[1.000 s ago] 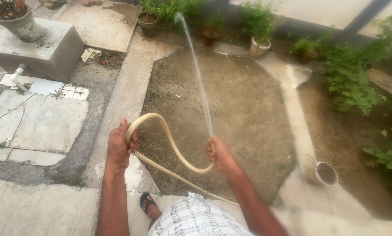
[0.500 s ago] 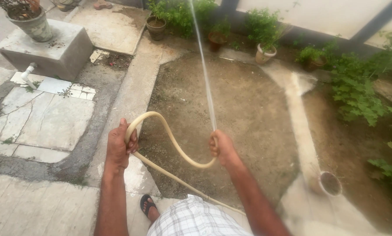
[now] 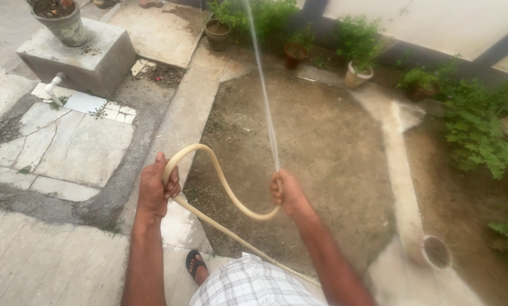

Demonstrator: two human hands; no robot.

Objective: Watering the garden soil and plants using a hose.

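My right hand (image 3: 288, 194) grips the end of a cream-coloured garden hose (image 3: 222, 178). A thin jet of water (image 3: 262, 85) shoots from it up the frame toward the potted plants (image 3: 288, 48) at the back. The hose loops down and left from that hand, arches up, and passes through my left hand (image 3: 154, 190), which is closed around it. From there the hose runs back along the ground toward my body. Both hands are over the edge of a bare soil patch (image 3: 316, 147).
A concrete block (image 3: 89, 62) with a potted plant (image 3: 64, 22) on top and a white pipe (image 3: 54, 88) stands at the upper left. Cracked paving (image 3: 67, 147) lies to the left. A raised concrete strip (image 3: 398, 164) and green shrubs (image 3: 480, 130) are on the right. My sandalled foot (image 3: 196, 265) is below.
The view has tilted a little, so the scene sits lower in the frame. Both hands keep their grip on the hose, and the jet still sprays toward the plants.
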